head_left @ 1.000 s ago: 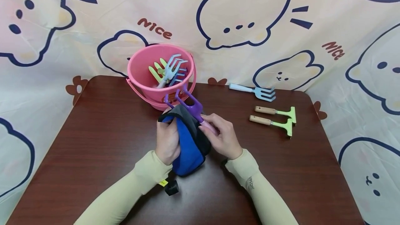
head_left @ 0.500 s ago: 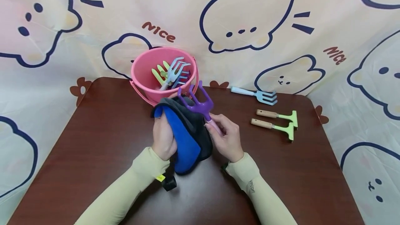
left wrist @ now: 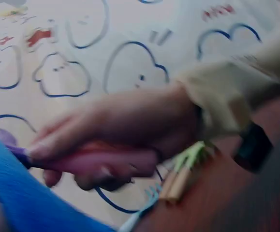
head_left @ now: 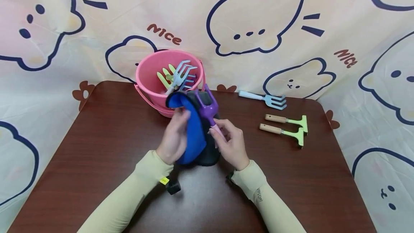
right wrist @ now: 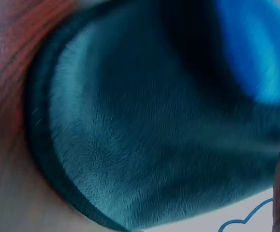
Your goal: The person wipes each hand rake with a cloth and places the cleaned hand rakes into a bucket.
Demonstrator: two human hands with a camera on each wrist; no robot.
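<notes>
My right hand point(head_left: 232, 143) grips the pink handle of a purple three-pronged hand rake point(head_left: 209, 110), its prongs pointing away from me. Against the rake lies a folded cloth point(head_left: 195, 139), blue on one face and dark grey plush on the other, with black edging. My left hand point(head_left: 173, 137) holds this cloth from the left, thumb on the blue face and some fingers hidden. In the left wrist view the right hand is wrapped around the handle point(left wrist: 110, 162). Grey plush cloth point(right wrist: 130, 121) fills most of the right wrist view.
A pink bucket point(head_left: 147, 76) behind the cloth contains several tools, including a light blue hand rake point(head_left: 181, 74). At the right lie another light blue hand rake point(head_left: 263, 99) and two green-headed tools with wooden handles point(head_left: 272, 128). A printed curtain point(head_left: 226, 17) hangs behind the table point(head_left: 106, 136).
The rake has turned from slanting left to more upright and moved right. The cloth has risen and straightened, and my left hand has shifted its hold, the thumb now showing outside the fold.
</notes>
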